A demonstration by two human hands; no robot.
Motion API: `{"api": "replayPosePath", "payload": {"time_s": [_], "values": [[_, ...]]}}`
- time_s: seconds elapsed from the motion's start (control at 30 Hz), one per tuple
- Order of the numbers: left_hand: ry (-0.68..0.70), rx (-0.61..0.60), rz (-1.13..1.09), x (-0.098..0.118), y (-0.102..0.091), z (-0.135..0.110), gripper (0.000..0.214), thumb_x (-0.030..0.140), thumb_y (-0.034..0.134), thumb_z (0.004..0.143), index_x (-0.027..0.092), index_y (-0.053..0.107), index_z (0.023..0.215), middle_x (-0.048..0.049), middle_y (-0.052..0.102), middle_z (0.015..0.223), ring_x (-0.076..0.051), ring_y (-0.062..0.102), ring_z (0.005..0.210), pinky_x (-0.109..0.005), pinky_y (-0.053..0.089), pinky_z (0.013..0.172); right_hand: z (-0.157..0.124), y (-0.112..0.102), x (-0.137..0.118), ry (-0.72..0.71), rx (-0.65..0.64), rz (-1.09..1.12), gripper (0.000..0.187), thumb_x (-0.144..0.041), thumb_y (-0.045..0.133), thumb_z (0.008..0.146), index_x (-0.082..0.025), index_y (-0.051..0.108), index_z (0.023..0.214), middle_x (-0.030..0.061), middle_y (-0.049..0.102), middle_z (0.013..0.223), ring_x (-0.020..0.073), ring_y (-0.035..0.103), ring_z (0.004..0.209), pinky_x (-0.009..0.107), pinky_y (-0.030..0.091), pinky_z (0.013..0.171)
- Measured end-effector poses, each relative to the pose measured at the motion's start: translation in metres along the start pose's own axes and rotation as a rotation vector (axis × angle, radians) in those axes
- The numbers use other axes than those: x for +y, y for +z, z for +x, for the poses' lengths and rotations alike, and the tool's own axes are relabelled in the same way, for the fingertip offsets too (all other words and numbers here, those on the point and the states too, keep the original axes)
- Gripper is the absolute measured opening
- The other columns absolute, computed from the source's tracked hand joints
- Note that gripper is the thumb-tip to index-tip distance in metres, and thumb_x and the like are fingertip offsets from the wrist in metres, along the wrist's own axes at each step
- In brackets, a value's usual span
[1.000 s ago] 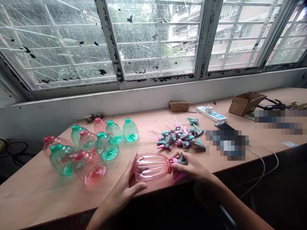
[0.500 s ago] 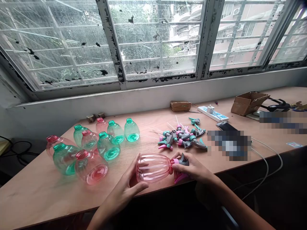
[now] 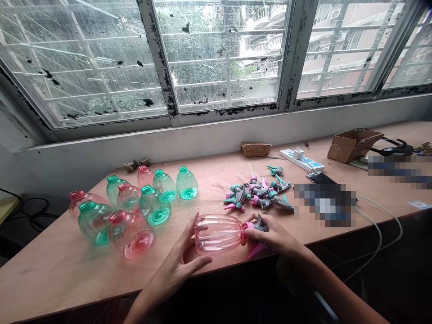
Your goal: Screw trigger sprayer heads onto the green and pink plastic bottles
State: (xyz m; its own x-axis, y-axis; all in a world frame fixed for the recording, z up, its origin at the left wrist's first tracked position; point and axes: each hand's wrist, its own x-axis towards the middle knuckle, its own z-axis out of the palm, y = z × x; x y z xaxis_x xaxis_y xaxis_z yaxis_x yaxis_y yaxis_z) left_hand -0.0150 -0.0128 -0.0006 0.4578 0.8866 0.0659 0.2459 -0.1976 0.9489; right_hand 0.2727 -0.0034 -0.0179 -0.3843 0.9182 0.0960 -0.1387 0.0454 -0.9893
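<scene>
Pink-tinted clear plastic bottle [image 3: 219, 234] lies on its side between my two hands, just above the near edge of the wooden table [image 3: 67, 279].

My left hand [image 3: 175, 265] cups the ribbed body from below, fingers curved around it, steadying the weight. My right hand [image 3: 273, 236] closes over the neck and the grey trigger sprayer head [image 3: 260, 227], apparently keeping the head's pink collar [image 3: 249, 226] pressed to the bottle. Both forearms reach in from the near side, angled toward each other. Ahead and left of my grip, capless pink and green plastic bottles [image 3: 155, 206] stand and lie clustered, their openings bare. Ahead and right, loose sprayer heads [image 3: 256, 195] lie heaped, their thin dip tubes fanning outward.
</scene>
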Motion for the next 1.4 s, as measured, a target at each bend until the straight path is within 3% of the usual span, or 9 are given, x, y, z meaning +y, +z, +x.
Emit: {"api": "replayPosePath", "payload": {"time_s": [0.27,0.5,0.6,0.7,0.8,0.9,1.07,1.23,1.4], "values": [[0.008,-0.022,-0.058,0.002,0.002,-0.001,0.096,0.037,0.069,0.089,0.038,0.002,0.157,-0.0031,0.024,0.165,-0.028,0.025,0.15,-0.046,0.019,0.124,0.0,0.0,0.001,0.01,-0.007,0.023,0.032,-0.041,0.075,0.084,-0.017,0.055,0.091,0.0058,0.077,0.08,0.0185,0.072,0.065,0.029,0.056,0.062],[0.027,-0.023,0.024,0.002,0.0,0.0,0.09,0.033,0.069,0.09,0.036,0.01,0.157,-0.0057,0.029,0.163,-0.03,0.032,0.147,-0.05,0.023,0.123,-0.001,0.0,0.002,0.006,-0.021,0.045,0.028,-0.038,0.073,0.088,-0.016,0.055,0.092,0.0057,0.077,0.08,0.0171,0.072,0.066,0.027,0.056,0.062],[0.023,-0.017,0.007,0.0,0.0,0.0,0.097,0.032,0.07,0.088,0.036,0.002,0.157,-0.0072,0.039,0.158,-0.029,0.04,0.142,-0.05,0.026,0.121,-0.001,-0.002,0.005,0.003,-0.024,0.053,0.027,-0.037,0.073,0.088,-0.016,0.056,0.092,0.0055,0.077,0.079,0.0166,0.072,0.066,0.027,0.057,0.062],[0.003,-0.029,-0.019,-0.001,-0.001,0.001,0.095,0.033,0.073,0.086,0.033,0.009,0.158,-0.0083,0.051,0.147,-0.03,0.046,0.138,-0.051,0.033,0.118,0.0,-0.003,0.006,0.004,-0.03,0.059,0.027,-0.035,0.073,0.088,-0.016,0.056,0.093,0.0056,0.077,0.079,0.0165,0.072,0.067,0.027,0.057,0.063],[0.045,-0.013,0.006,-0.003,-0.001,0.001,0.086,0.032,0.072,0.087,0.037,0.02,0.155,-0.0061,0.041,0.156,-0.03,0.042,0.141,-0.049,0.034,0.118,0.0,-0.003,0.006,0.005,-0.032,0.07,0.026,-0.035,0.072,0.089,-0.016,0.055,0.093,0.0059,0.077,0.079,0.0167,0.072,0.066,0.028,0.057,0.062],[0.085,0.006,0.004,-0.004,0.0,0.001,0.082,0.031,0.067,0.091,0.043,0.017,0.154,-0.0024,0.026,0.164,-0.028,0.035,0.145,-0.047,0.031,0.12,0.0,-0.002,0.006,-0.001,-0.035,0.076,0.026,-0.037,0.069,0.091,-0.016,0.055,0.092,0.0059,0.076,0.077,0.0173,0.072,0.066,0.028,0.057,0.062],[-0.008,-0.024,-0.08,-0.01,-0.002,0.0,0.104,0.032,0.078,0.081,0.035,0.007,0.157,-0.0098,0.044,0.152,-0.03,0.039,0.142,-0.05,0.027,0.121,0.0,-0.002,0.004,0.014,-0.022,0.067,0.027,-0.037,0.071,0.09,-0.016,0.055,0.091,0.0041,0.075,0.074,0.0169,0.072,0.068,0.028,0.057,0.064],[-0.028,-0.041,-0.098,-0.009,-0.003,0.001,0.088,0.033,0.074,0.085,0.034,0.022,0.155,-0.0084,0.047,0.148,-0.03,0.042,0.14,-0.048,0.032,0.118,-0.001,-0.001,0.005,0.022,-0.02,0.067,0.027,-0.037,0.072,0.089,-0.016,0.055,0.091,0.0032,0.075,0.073,0.0163,0.071,0.067,0.027,0.056,0.064],[0.008,-0.024,-0.07,-0.007,-0.001,0.0,0.09,0.031,0.073,0.085,0.038,0.017,0.155,-0.0093,0.054,0.138,-0.029,0.052,0.129,-0.048,0.039,0.112,0.001,-0.004,0.006,0.002,-0.031,0.061,0.025,-0.037,0.069,0.092,-0.016,0.055,0.091,0.0023,0.074,0.068,0.0155,0.07,0.061,0.025,0.053,0.059]]}}
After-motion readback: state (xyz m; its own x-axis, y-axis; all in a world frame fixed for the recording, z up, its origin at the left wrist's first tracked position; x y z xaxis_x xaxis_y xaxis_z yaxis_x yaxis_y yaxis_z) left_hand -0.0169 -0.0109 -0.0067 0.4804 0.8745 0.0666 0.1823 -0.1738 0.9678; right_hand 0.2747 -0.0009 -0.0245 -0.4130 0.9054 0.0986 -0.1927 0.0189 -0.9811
